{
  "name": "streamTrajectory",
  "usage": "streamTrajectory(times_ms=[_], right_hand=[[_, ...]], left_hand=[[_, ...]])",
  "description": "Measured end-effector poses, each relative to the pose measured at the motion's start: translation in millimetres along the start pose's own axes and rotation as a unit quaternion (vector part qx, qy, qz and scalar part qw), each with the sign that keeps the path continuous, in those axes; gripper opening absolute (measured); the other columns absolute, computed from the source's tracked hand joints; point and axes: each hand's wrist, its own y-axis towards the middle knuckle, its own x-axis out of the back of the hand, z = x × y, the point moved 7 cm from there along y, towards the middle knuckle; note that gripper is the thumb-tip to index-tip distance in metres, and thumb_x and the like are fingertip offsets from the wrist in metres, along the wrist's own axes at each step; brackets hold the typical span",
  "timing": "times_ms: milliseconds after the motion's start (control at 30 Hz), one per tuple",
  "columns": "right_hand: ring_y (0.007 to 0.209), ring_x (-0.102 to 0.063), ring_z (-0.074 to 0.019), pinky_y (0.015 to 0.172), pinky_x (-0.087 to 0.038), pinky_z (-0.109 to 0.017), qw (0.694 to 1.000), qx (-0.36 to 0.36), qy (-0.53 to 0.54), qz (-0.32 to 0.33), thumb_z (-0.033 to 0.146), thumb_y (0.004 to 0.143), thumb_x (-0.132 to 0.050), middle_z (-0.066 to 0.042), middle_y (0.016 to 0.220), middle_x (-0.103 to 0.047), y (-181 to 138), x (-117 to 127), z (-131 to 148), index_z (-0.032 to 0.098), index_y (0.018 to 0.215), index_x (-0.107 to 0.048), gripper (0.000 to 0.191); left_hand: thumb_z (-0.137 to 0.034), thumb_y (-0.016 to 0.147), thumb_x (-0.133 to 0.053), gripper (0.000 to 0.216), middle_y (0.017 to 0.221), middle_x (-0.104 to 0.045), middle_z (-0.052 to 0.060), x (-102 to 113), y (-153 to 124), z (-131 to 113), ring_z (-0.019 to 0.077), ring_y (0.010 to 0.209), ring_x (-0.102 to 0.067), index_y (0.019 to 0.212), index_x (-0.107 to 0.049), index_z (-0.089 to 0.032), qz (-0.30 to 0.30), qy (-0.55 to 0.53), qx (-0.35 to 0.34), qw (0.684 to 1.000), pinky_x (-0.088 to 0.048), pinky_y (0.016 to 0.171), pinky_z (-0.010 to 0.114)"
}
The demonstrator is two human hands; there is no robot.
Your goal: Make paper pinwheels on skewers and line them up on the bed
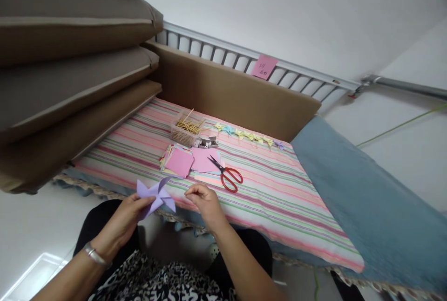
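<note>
A purple paper pinwheel (159, 194) is pinched in my left hand (134, 210), its folded blades spread out above the front edge of the cloth. Just to its right, my right hand (205, 200) is closed, thumb and fingertips pressed together; whatever lies between them is too small to make out. Beyond my hands lie red-handled scissors (228, 175), their blades resting on pink paper squares (202, 159). Left of these is a stack of coloured paper squares (179, 161). Behind the stack, a clear plastic box (183, 135) holds thin wooden sticks (190, 125).
Small metallic pieces (207, 141) sit beside the box. A row of finished yellow, blue and purple pinwheels (249, 135) runs along the back of the striped cloth (279, 184). Brown cushions (77, 58) are piled at left; a brown board (230, 89) and white radiator (213, 51) stand behind.
</note>
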Motion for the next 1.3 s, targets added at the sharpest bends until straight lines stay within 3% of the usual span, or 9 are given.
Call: streamTrajectory(times_ms=[167, 467, 567, 700, 767, 933, 1300], right_hand=[[0.080, -0.057, -0.0160, 0.077, -0.043, -0.027, 0.980, 0.143, -0.139, -0.003, 0.011, 0.076, -0.058, -0.001, 0.078, -0.061, -30, -20, 53, 0.021, 0.074, -0.069, 0.015], [0.083, -0.057, -0.0170, 0.077, -0.043, -0.028, 0.944, 0.194, -0.265, -0.020, 0.007, 0.079, -0.059, -0.001, 0.077, -0.061, -45, -21, 57, 0.020, 0.078, -0.066, 0.015], [0.096, -0.055, -0.0192, 0.087, -0.042, -0.032, 0.939, 0.210, -0.271, -0.032, 0.007, 0.076, -0.062, -0.005, 0.091, -0.062, -50, -16, 61, 0.021, 0.076, -0.067, 0.015], [0.130, -0.036, -0.0223, 0.108, -0.025, -0.039, 0.961, 0.154, -0.227, -0.031, 0.007, 0.073, -0.064, -0.007, 0.135, -0.049, -50, -11, 51, 0.022, 0.072, -0.069, 0.016], [0.136, -0.028, -0.0228, 0.111, -0.020, -0.040, 0.971, 0.120, -0.205, -0.035, 0.008, 0.073, -0.063, -0.006, 0.144, -0.040, -48, -10, 43, 0.021, 0.073, -0.070, 0.015], [0.138, -0.026, -0.0227, 0.111, -0.019, -0.038, 0.983, 0.088, -0.154, -0.053, 0.011, 0.070, -0.063, -0.007, 0.147, -0.036, -46, -5, 33, 0.021, 0.073, -0.071, 0.013], [0.134, -0.035, -0.0242, 0.109, -0.023, -0.040, 0.992, 0.023, -0.110, -0.058, 0.012, 0.068, -0.064, -0.011, 0.141, -0.045, -42, 1, 23, 0.020, 0.071, -0.070, 0.010]], left_hand=[[-0.025, 0.056, -0.080, 0.022, 0.060, -0.069, 0.002, -32, -11, -5, 0.0114, 0.052, -0.056, 0.070, -0.071, -0.010, 0.010, 0.019, -0.034, 0.999, -0.041, 0.053, 0.021], [-0.028, 0.056, -0.079, 0.026, 0.066, -0.071, 0.002, -53, -18, 4, 0.0134, 0.059, -0.058, 0.075, -0.072, -0.012, 0.007, 0.043, -0.061, 0.997, -0.041, 0.061, 0.023], [-0.028, 0.056, -0.079, 0.026, 0.068, -0.072, 0.003, -59, -20, 7, 0.0140, 0.061, -0.059, 0.076, -0.073, -0.012, 0.016, 0.039, -0.063, 0.997, -0.042, 0.063, 0.024], [-0.029, 0.056, -0.080, 0.029, 0.073, -0.074, 0.005, -69, -26, 7, 0.0158, 0.064, -0.061, 0.080, -0.073, -0.013, 0.032, 0.035, -0.064, 0.997, -0.044, 0.067, 0.025], [-0.029, 0.056, -0.080, 0.029, 0.075, -0.075, 0.005, -73, -28, 5, 0.0167, 0.066, -0.063, 0.080, -0.074, -0.013, 0.039, 0.036, -0.069, 0.996, -0.045, 0.069, 0.026], [-0.030, 0.056, -0.080, 0.029, 0.077, -0.075, 0.006, -81, -32, 3, 0.0178, 0.069, -0.064, 0.080, -0.074, -0.014, 0.045, 0.043, -0.080, 0.995, -0.046, 0.071, 0.027], [-0.030, 0.053, -0.081, 0.031, 0.075, -0.074, 0.005, -89, -36, 3, 0.0174, 0.065, -0.062, 0.078, -0.075, -0.014, 0.046, 0.020, -0.075, 0.996, -0.046, 0.067, 0.026]])
